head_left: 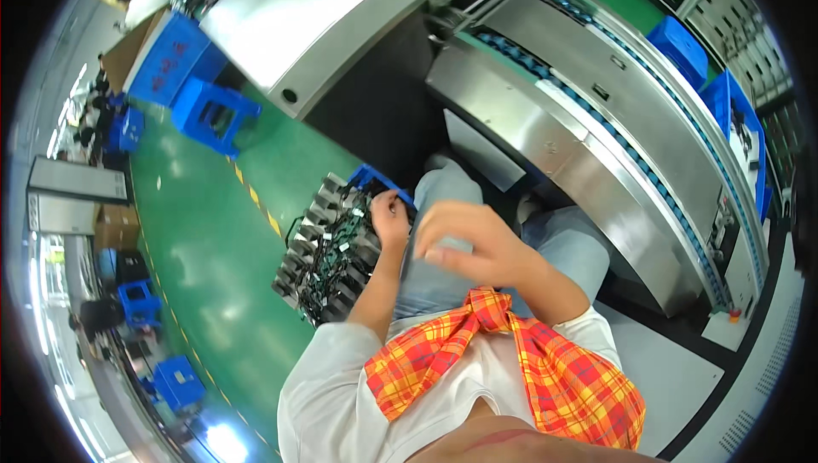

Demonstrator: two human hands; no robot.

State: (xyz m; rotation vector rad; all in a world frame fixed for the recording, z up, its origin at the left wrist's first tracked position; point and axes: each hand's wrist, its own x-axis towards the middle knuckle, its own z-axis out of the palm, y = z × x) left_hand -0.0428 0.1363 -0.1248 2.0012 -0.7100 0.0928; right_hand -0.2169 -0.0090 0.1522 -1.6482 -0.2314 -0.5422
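In the head view, beside the left leg, I see black-cabled metal parts heaped, the left hand curled at their edge, its grip hidden from me. The blurred right hand is half-open, seemingly empty; I judge work unfinished, but cannot tell how much is done.

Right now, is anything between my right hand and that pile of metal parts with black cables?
Yes: in this view, your left hand and left thigh lie between your right hand and the pile.
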